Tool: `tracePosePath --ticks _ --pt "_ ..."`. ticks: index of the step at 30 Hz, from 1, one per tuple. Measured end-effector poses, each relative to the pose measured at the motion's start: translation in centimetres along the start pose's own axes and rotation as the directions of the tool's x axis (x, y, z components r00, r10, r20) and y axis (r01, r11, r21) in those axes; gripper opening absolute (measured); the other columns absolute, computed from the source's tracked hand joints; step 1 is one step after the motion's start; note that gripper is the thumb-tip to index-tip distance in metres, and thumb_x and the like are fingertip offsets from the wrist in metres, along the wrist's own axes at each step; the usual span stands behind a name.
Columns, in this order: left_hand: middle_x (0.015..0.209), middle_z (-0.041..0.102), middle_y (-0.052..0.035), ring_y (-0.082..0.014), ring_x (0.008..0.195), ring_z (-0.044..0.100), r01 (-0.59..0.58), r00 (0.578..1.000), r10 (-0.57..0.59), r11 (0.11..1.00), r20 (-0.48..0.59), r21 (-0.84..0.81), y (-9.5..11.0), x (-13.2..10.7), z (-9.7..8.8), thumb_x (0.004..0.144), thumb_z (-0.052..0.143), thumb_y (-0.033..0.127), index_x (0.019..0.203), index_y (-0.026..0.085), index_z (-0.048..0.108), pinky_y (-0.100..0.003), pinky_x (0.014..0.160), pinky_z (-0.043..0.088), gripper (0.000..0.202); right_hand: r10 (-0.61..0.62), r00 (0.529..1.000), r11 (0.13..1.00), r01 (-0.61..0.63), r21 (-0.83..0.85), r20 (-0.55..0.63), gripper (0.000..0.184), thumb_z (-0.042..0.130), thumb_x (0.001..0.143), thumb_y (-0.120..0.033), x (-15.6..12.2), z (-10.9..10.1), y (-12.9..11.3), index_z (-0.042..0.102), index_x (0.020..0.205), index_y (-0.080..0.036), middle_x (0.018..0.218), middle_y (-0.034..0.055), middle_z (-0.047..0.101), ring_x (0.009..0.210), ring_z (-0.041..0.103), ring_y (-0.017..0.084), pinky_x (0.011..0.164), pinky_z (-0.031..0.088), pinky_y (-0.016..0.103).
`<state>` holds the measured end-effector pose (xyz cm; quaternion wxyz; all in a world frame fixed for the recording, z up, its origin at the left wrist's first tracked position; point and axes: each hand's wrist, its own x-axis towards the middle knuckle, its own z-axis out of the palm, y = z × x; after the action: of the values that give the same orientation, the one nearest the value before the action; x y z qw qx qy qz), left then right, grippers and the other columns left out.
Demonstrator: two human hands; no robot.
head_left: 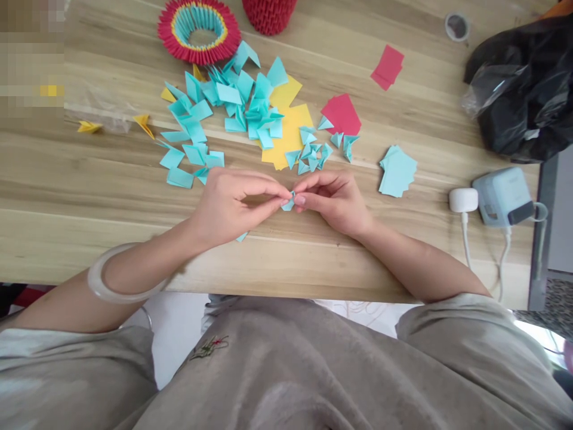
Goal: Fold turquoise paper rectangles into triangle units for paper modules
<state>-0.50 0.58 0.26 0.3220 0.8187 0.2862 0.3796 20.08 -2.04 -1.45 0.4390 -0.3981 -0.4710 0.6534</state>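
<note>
Between my two hands is a small folded piece of light blue paper (287,204), pinched at its left by my left hand (237,200) and at its right by my right hand (335,200). Fingertips hide part of the paper. Just beyond my right hand lie several small folded blue triangles (312,156). A heap of once-folded blue paper pieces (257,110) spreads past my left hand, partly over flat yellow paper sheets (293,125). Another blue paper piece (242,237) peeks out below my left wrist.
At the back stand a red, yellow and blue folded-paper ring (165,27) and a red paper piece (271,15). Red sheets (342,113) and a blue stack (397,172) lie to the right. Further right are a white charger (463,200), a blue-grey device (504,194) and a black plastic bag (523,101).
</note>
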Motion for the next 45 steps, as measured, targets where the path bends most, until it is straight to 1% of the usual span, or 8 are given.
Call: tracePosePath --ticks 12,17,22,24,29,38,42,45 --pt "0.083 0.078 0.004 -0.0116 0.069 0.072 -0.026 1.0 0.026 0.999 0.0 0.045 0.15 -0.22 0.19 0.087 0.069 0.023 0.084 0.029 0.075 -0.021 0.061 0.055 0.009 -0.02 1.0 0.997 0.019 -0.08 -0.003 0.026 0.085 0.07 -0.037 -0.08 0.21 -0.17 0.071 0.072 -0.015 0.065 0.0006 0.07 0.058 0.063 0.01 0.057 0.052 0.023" --pt "0.084 0.078 0.0021 -0.0118 0.071 0.073 -0.156 0.988 0.154 0.981 0.028 0.115 0.13 -0.26 0.2 0.088 0.066 0.016 0.087 0.025 0.074 -0.02 0.062 0.055 0.012 -0.081 0.996 0.989 0.083 -0.124 0.023 0.029 0.083 0.072 -0.041 -0.32 0.49 -0.33 0.069 0.072 -0.016 0.066 0.0008 0.069 0.061 0.062 0.01 0.059 0.05 0.024" --pt "0.086 0.078 0.0008 -0.0143 0.08 0.074 -0.261 0.964 0.248 0.953 0.099 0.151 -0.21 -0.57 0.34 0.091 0.061 0.017 0.088 0.026 0.073 -0.025 0.074 0.058 0.014 -0.134 0.99 0.973 0.141 -0.18 0.053 0.029 0.081 0.075 -0.04 -0.41 0.45 -0.24 0.067 0.068 -0.016 0.063 -0.0003 0.063 0.061 0.055 0.009 0.058 0.045 0.023" --pt "0.087 0.077 0.0009 -0.0141 0.078 0.073 -0.216 0.975 0.202 0.961 0.097 0.175 -0.11 -0.64 0.36 0.091 0.061 0.02 0.087 0.026 0.073 -0.025 0.073 0.058 0.013 -0.129 0.991 0.971 0.135 -0.197 0.04 0.03 0.08 0.076 -0.042 -0.41 0.48 -0.26 0.066 0.069 -0.016 0.063 -0.0003 0.063 0.061 0.054 0.009 0.058 0.045 0.023" --pt "0.085 0.078 0.0029 -0.0136 0.072 0.072 -0.033 0.999 0.035 0.988 -0.016 0.152 0.45 -0.46 0.26 0.089 0.065 0.025 0.084 0.029 0.074 -0.024 0.064 0.058 0.012 -0.112 0.994 0.981 0.109 -0.161 -0.01 0.031 0.08 0.076 -0.043 -0.41 0.7 -0.32 0.067 0.071 -0.016 0.066 0.0006 0.066 0.061 0.056 0.009 0.057 0.046 0.023" --pt "0.086 0.078 0.0027 -0.0118 0.074 0.073 -0.003 0.999 0.001 0.998 0.033 0.058 0.54 -0.23 0.26 0.085 0.066 0.016 0.085 0.025 0.076 -0.021 0.067 0.057 0.014 -0.134 0.991 0.977 0.134 -0.164 0.009 0.031 0.082 0.074 -0.042 -0.43 0.57 -0.09 0.069 0.074 -0.014 0.067 0.0008 0.068 0.061 0.06 0.008 0.057 0.049 0.021" --pt "0.091 0.078 0.0004 -0.0138 0.078 0.073 0.137 0.989 -0.14 0.989 -0.051 -0.062 0.34 -0.14 0.28 0.082 0.071 0.018 0.088 0.025 0.078 -0.024 0.073 0.059 0.012 -0.152 0.988 0.978 0.15 -0.148 -0.007 0.024 0.071 0.086 -0.036 -0.39 0.63 -0.26 0.071 0.077 -0.014 0.066 0.0006 0.068 0.06 0.061 0.007 0.058 0.051 0.019" --pt "0.092 0.078 -0.0011 -0.0142 0.081 0.072 0.198 0.97 -0.218 0.965 -0.105 -0.175 0.25 -0.03 0.47 0.079 0.074 0.016 0.091 0.022 0.078 -0.024 0.075 0.06 0.015 -0.161 0.987 0.977 0.16 -0.139 0.003 0.017 0.074 0.083 -0.031 -0.32 0.51 0.05 0.074 0.081 -0.014 0.073 0.001 0.072 0.061 0.063 0.007 0.059 0.053 0.019"
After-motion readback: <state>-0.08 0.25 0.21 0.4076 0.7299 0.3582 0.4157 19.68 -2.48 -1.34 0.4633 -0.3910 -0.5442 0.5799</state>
